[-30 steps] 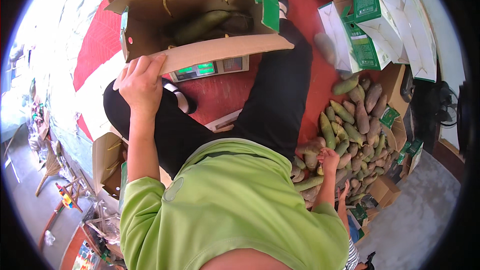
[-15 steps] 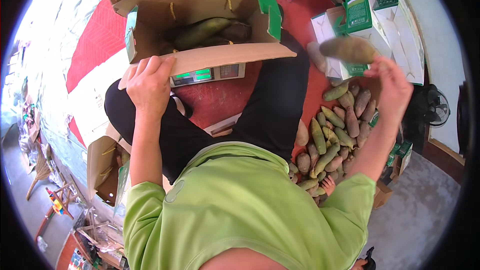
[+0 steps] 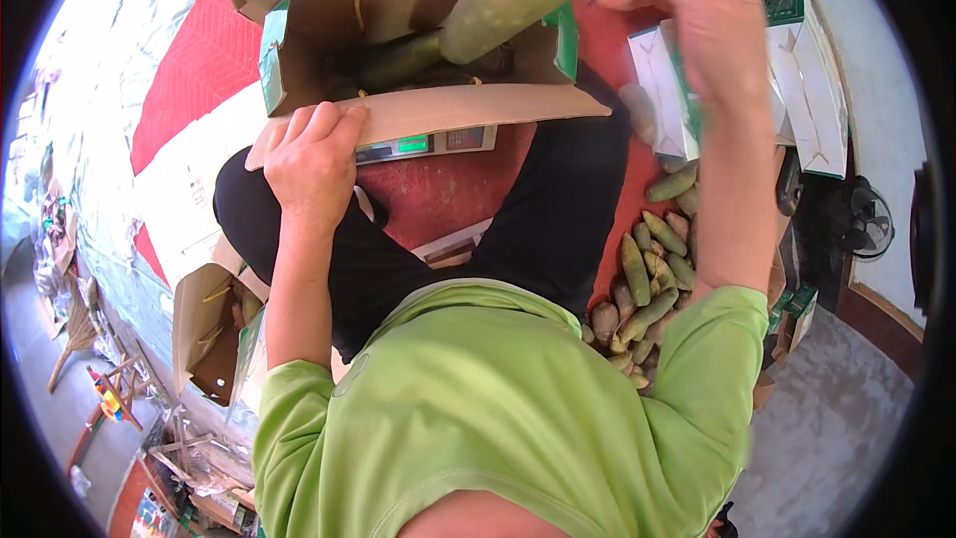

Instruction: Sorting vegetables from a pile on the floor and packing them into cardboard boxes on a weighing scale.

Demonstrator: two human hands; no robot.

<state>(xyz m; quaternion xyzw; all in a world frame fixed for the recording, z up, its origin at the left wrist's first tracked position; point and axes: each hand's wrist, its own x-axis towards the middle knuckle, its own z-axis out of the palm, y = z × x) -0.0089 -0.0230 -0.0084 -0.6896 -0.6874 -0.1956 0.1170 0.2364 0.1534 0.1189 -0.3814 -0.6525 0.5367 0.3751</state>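
Observation:
My right hand (image 3: 702, 15) pinches one end of a long green radish (image 3: 518, 0) and holds it tilted over the right part of an open cardboard box (image 3: 309, 50). Other green radishes (image 3: 398, 62) lie inside, partly covered by the held one. With curled fingers, my left hand (image 3: 315, 161) grips the left end of the box's near flap (image 3: 478, 108), which is folded outward. Under that flap shows a scale (image 3: 468, 139) with a lit green display. To the right of my leg lies a pile of green and brownish-red radishes (image 3: 637, 274), partly hidden by my right arm.
White and green cartons (image 3: 812, 80) stand at the far right, near a black fan (image 3: 864, 219) by the wall. On the left, another open cardboard box (image 3: 204, 329) holds some produce. My black-trousered legs (image 3: 568, 179) spread around a red mat (image 3: 448, 194).
My right hand has swung left and up from beside the cartons, bringing the radish over the box. My left hand stays on the flap. A small hand at the pile no longer shows.

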